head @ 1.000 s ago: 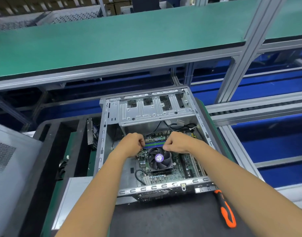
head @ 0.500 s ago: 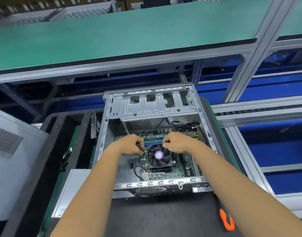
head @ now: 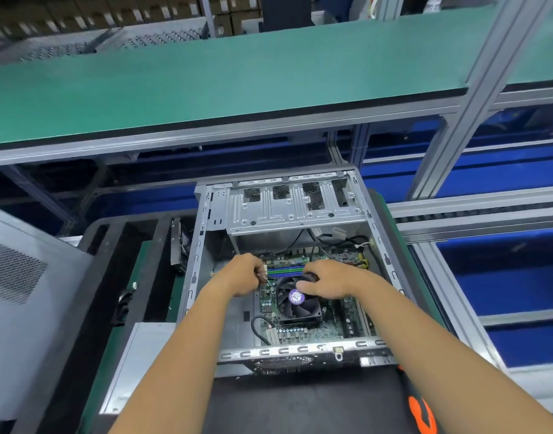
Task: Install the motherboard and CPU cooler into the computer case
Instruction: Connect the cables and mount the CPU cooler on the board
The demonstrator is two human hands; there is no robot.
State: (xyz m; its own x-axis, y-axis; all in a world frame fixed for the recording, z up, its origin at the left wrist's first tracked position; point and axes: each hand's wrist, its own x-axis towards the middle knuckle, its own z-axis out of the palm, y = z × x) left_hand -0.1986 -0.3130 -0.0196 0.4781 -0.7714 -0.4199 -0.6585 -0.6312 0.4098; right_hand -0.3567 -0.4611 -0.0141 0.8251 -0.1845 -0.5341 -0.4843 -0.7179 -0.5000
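Far left: grey perforated side panel (head: 24,277), leaning at the left edge of the black work tray (head: 300,402). Just right of it, a green strip and a flat silver plate (head: 134,364) along the tray's near-left part.

Centre of the tray: open computer case (head: 203,245), lying on its side, drive cage (head: 294,208) at the far end. Inside, flat on the case floor, the motherboard (head: 331,330), with green and blue memory slots (head: 284,270) toward the far edge. Seated on the board's middle, the CPU cooler (head: 297,305), black fan with a purple hub label. Near the case's near rim, a black cable (head: 256,327) looping to a white connector.

Left hand (head: 240,277) reaching into the case at the cooler's far-left corner, fingers curled together and pinching something small and metallic, too small to identify. Right hand (head: 328,283) resting on the cooler's far-right edge, fingers bent over the fan frame and gripping it.

Loose black wires (head: 319,242) and a white plug trailing from under the drive cage toward the board's far-right corner.

Near-right corner of the tray: orange-and-black screwdriver (head: 421,411), partly hidden beneath the right forearm. Beyond the case, a green-topped shelf (head: 237,83) on aluminium framing, blue bins to the right.
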